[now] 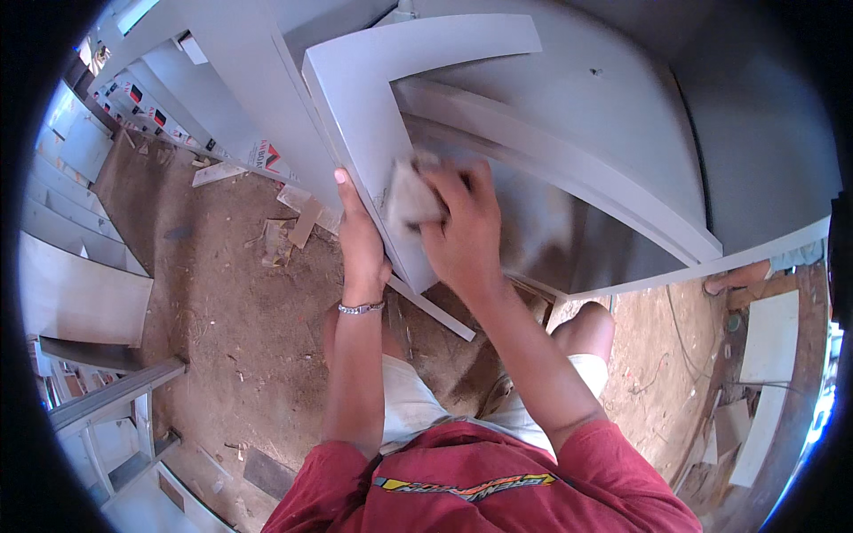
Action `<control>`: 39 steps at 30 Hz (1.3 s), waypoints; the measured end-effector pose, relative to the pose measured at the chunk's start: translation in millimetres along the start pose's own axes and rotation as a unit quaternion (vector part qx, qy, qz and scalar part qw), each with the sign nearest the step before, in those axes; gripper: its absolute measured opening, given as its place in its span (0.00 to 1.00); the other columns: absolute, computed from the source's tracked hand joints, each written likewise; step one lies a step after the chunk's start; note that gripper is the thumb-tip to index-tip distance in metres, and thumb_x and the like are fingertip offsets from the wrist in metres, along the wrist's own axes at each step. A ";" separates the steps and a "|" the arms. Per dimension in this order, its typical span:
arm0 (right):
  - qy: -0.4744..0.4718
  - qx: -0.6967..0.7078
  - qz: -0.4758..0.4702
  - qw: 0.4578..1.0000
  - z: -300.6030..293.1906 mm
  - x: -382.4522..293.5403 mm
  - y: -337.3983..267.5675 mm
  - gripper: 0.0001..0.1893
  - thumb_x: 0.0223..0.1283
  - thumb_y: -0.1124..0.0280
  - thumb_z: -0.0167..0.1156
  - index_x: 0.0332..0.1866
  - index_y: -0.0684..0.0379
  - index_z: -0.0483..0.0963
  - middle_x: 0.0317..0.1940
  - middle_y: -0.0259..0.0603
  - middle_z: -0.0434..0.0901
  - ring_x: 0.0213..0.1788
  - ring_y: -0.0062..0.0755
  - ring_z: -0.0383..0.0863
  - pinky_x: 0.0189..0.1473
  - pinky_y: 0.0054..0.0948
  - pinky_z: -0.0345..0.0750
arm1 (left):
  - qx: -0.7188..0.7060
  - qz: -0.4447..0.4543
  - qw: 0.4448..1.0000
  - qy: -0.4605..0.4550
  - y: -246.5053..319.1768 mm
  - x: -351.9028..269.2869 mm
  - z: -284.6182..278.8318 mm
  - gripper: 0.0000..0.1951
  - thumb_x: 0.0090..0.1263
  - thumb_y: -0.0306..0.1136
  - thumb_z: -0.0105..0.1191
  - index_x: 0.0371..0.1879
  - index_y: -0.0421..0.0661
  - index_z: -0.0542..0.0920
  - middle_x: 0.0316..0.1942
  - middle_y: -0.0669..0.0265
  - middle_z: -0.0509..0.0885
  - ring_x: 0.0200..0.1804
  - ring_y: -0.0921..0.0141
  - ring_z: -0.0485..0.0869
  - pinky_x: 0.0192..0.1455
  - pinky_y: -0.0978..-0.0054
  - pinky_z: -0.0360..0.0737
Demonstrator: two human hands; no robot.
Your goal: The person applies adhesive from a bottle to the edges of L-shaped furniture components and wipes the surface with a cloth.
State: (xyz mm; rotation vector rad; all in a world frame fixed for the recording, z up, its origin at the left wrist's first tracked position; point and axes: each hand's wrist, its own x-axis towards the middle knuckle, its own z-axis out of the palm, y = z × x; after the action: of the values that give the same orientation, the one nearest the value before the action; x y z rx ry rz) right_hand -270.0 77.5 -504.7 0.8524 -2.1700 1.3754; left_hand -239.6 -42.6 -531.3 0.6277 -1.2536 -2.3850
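In front of me stands a white cabinet panel [360, 113], angled, with an arm that curves off to the right at its top. My left hand [362, 233] clasps the panel's left edge, thumb pointing up along it. A pale, folded cloth or pad [413, 193] is in my right hand [463, 220], pressed against the panel's face near its inner edge. Blur on that hand and pad hides the pad's exact material. Behind the panel is a white cabinet body [553, 126] with an open recess and a curved inner rail [600, 173].
Scraps of board [286, 233] lie on the dirt floor [220, 320]. Along the left are white shelf units [73, 206] and a metal-framed piece [120, 393]. At the right are white boards [770, 336], a cable [686, 360] and another person's leg [736, 276].
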 end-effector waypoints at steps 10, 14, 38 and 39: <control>0.019 -0.002 0.002 1.000 2.7 10.7 -2.3 0.24 0.46 0.84 0.62 0.53 0.58 0.77 0.46 0.52 0.75 0.50 0.56 0.79 0.50 0.44 0.78 | 0.008 -0.012 1.000 -0.001 2.5 -3.9 2.0 0.43 0.74 0.69 0.37 0.72 0.39 0.61 0.68 0.54 0.71 0.67 0.60 0.74 0.69 0.63 0.72; 0.032 0.027 -0.004 0.999 7.6 27.8 -8.9 0.24 0.45 0.84 0.62 0.53 0.59 0.77 0.47 0.53 0.75 0.50 0.56 0.79 0.51 0.44 0.78 | 0.007 -0.006 1.000 -0.004 -0.5 0.5 -4.2 0.44 0.74 0.69 0.37 0.73 0.39 0.60 0.67 0.54 0.71 0.67 0.60 0.74 0.69 0.63 0.71; -0.040 -0.001 -0.102 0.994 6.1 -58.3 4.8 0.21 0.40 0.80 0.68 0.46 0.53 0.84 0.43 0.44 0.75 0.46 0.45 0.76 0.46 0.38 0.75 | 0.070 0.037 0.996 0.045 0.8 8.1 -1.5 0.47 0.72 0.73 0.34 0.58 0.32 0.76 0.49 0.52 0.84 0.47 0.65 0.86 0.50 0.69 0.83; -0.032 -0.011 -0.108 0.994 8.5 -53.6 3.3 0.21 0.40 0.80 0.68 0.46 0.53 0.83 0.43 0.44 0.75 0.46 0.45 0.76 0.46 0.38 0.75 | 0.056 0.019 0.998 0.016 0.3 10.9 -7.2 0.45 0.73 0.72 0.34 0.59 0.34 0.75 0.50 0.54 0.83 0.49 0.66 0.85 0.51 0.69 0.83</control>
State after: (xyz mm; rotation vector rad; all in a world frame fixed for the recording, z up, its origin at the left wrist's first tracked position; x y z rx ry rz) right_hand -234.0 85.1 -544.8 1.1012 -2.0640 1.2302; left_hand -244.7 -53.1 -537.0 0.6662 -1.3817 -2.2783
